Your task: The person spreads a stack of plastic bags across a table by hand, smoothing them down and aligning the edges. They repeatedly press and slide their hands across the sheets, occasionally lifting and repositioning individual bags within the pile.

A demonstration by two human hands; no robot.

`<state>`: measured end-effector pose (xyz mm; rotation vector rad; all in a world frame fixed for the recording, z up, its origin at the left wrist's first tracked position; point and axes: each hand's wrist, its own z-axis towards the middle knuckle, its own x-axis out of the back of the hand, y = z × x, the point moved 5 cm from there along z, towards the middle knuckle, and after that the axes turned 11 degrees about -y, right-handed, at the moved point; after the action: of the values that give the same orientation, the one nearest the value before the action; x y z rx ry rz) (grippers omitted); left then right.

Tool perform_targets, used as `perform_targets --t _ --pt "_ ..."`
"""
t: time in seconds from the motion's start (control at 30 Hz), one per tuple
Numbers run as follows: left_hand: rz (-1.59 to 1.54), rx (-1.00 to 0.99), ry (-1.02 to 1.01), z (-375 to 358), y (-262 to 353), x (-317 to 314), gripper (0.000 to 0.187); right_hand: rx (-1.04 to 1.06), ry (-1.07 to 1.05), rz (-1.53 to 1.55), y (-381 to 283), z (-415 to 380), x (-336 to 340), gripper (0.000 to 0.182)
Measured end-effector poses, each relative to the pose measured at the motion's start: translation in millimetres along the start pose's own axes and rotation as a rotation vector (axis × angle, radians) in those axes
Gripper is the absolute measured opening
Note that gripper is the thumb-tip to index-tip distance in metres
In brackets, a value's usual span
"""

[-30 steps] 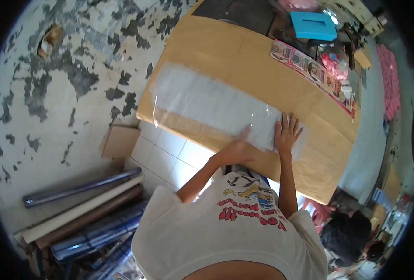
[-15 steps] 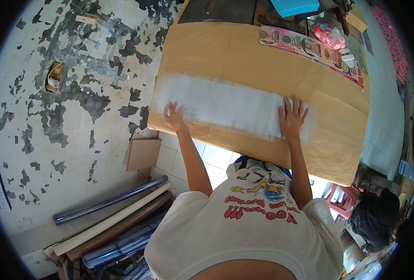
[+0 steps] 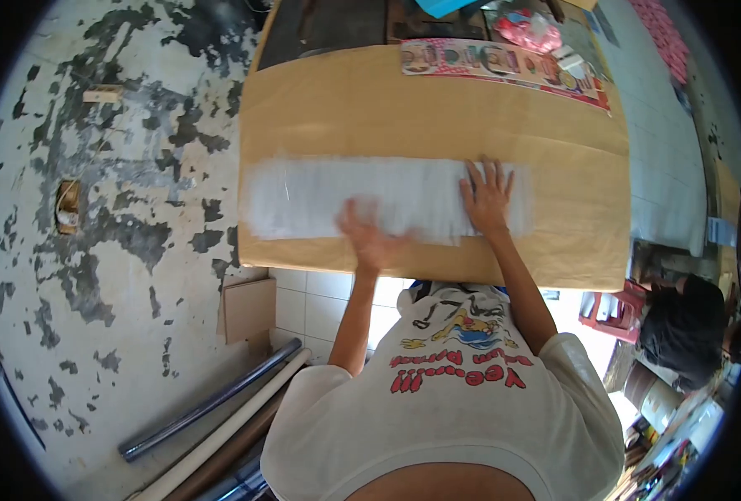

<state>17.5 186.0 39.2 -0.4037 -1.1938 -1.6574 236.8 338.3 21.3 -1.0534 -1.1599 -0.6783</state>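
A long white strip [image 3: 303, 196] with streaky, brushed-looking edges runs across the brown paper [image 3: 337, 108] that covers the table. Toward its right end, my right hand [image 3: 489, 200] lies flat with fingers spread, palm down on the white area. My left hand [image 3: 372, 238] is over the strip's lower edge, near its middle. Motion blurs it, but the thumb stands apart from the fingers and nothing shows in it.
A printed food banner [image 3: 504, 65] and a pink plastic bag [image 3: 527, 32] lie at the table's far side. Rolls of sheeting [image 3: 212, 401] lean at lower left by a peeling wall [image 3: 136, 275]. A person in black [image 3: 683, 330] is at right, near a red plastic chair [image 3: 611, 313].
My left hand has moved right, from the strip's left end to near its middle. My right hand stays spread near the right end. The camera view has turned slightly.
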Motion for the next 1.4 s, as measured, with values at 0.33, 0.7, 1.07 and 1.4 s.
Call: perform_targets --t 0.33,0.7,1.07,1.4 --pt "0.141 -0.169 -0.579 5 68 -68 0.097 0.012 -0.008 0.110 -12 4 12 0.049" --pt "-0.017 -0.088 -0.399 2 56 -85 0.093 0.287 -0.045 0.140 -46 23 -10 0.066" --pt "0.634 0.497 -0.206 43 -66 29 0.066 0.278 -0.064 0.160 -50 26 -2 0.066" --pt "0.551 0.191 0.004 94 -133 127 0.054 0.264 -0.070 0.148 -50 24 -4 0.066"
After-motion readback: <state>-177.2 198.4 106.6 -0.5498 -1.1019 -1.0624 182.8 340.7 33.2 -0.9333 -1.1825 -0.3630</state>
